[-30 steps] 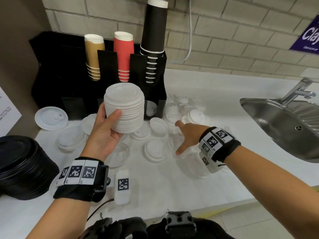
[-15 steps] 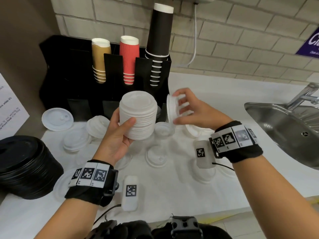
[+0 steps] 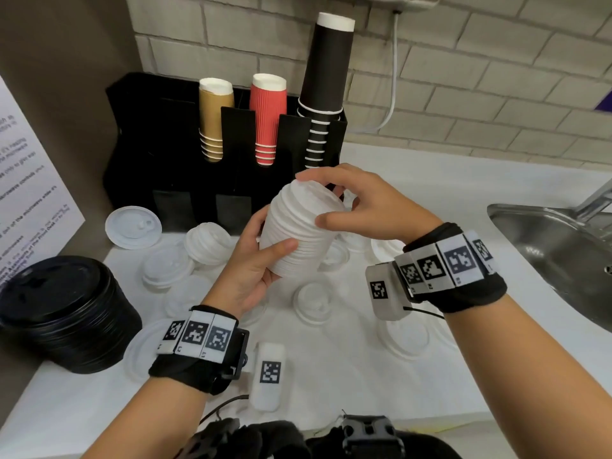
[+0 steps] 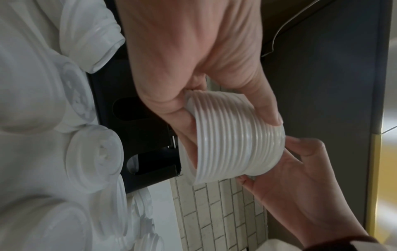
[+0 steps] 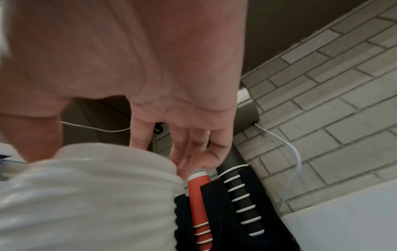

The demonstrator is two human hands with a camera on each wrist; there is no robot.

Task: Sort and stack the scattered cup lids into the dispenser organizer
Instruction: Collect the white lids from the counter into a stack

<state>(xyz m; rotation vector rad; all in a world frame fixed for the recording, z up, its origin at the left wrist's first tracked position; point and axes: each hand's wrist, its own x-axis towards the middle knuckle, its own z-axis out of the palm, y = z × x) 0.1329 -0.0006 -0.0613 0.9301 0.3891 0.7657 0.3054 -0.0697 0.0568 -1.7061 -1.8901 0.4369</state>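
Observation:
My left hand (image 3: 255, 270) grips a tall stack of white cup lids (image 3: 298, 233) from below and the side, tilted to the right, above the counter. My right hand (image 3: 357, 207) is over the stack's top, with thumb and fingers curled round the uppermost lids. The left wrist view shows the ribbed stack (image 4: 232, 149) held between both hands. In the right wrist view the stack (image 5: 86, 195) fills the lower left. The black dispenser organizer (image 3: 159, 160) stands just behind, with lid slots low in its front.
Loose white lids (image 3: 313, 303) and a short lid pile (image 3: 208, 241) lie on the white counter. A stack of black lids (image 3: 63, 313) sits at the left. Kraft (image 3: 215, 117), red (image 3: 266, 117) and black cups (image 3: 326, 87) fill the organizer. A steel sink (image 3: 556, 253) is at the right.
My right hand picked a white lid off the counter, lifted it and brought it onto the top of the stack. The stack in my left hand has tilted to the right.

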